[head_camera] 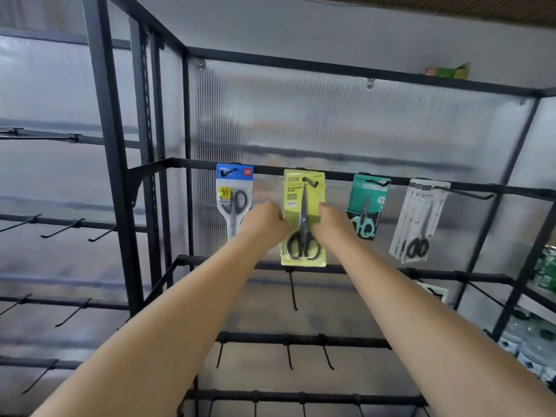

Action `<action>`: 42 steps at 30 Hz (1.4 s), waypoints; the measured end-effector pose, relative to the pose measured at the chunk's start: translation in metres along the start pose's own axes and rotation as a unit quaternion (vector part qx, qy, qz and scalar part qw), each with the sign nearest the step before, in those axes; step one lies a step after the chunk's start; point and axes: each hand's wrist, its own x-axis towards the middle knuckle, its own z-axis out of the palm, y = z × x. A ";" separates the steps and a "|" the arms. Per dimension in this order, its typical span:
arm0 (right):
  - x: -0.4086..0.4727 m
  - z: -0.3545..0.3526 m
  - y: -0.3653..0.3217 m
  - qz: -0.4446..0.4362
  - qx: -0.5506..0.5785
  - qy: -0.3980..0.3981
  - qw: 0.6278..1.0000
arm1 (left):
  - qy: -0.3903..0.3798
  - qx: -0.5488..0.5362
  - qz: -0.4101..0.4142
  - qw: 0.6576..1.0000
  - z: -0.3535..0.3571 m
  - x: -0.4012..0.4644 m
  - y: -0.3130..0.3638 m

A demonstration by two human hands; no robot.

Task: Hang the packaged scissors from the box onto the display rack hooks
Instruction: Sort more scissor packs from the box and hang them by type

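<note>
A big black display rack [331,173] is seen, with bars going across and thin hooks sticking out. A ribbed see-through panel [331,121] is fixed behind it. Four packs are hung in a row on the top bar. A stack of white packs [416,218] is hung on the far right hook, and a teal pack [365,206] is hung just beside it. A blue-topped pack [233,197] is hung on the left. Between them, the yellow-green scissors pack [304,218] is seen with its hole over a hook [311,183]. The pack is held at both side edges. Its left edge is gripped by the left hand [264,221], fingers curled. Its right edge is gripped by the right hand [332,222], fingers curled too.
</note>
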 end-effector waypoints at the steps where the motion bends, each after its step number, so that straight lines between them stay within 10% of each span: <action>1: 0.004 -0.002 -0.002 0.000 -0.019 -0.011 1.000 | 0.000 0.010 0.001 1.000 -0.003 0.006 0.001; 8: -0.013 0.009 0.018 -0.039 -0.095 0.007 0.995 | -0.035 0.125 0.050 0.990 0.037 0.001 0.011; 27: -0.108 0.164 0.302 0.003 -0.203 -0.388 0.899 | -0.333 0.172 -0.095 0.922 0.339 -0.095 -0.014; 35: -0.202 0.345 0.494 0.144 -0.145 -0.490 0.847 | -0.461 0.173 -0.211 0.844 0.548 -0.236 -0.132; 42: -0.300 0.542 0.644 0.312 -0.004 -0.387 0.868 | -0.416 0.159 -0.286 0.848 0.742 -0.341 -0.254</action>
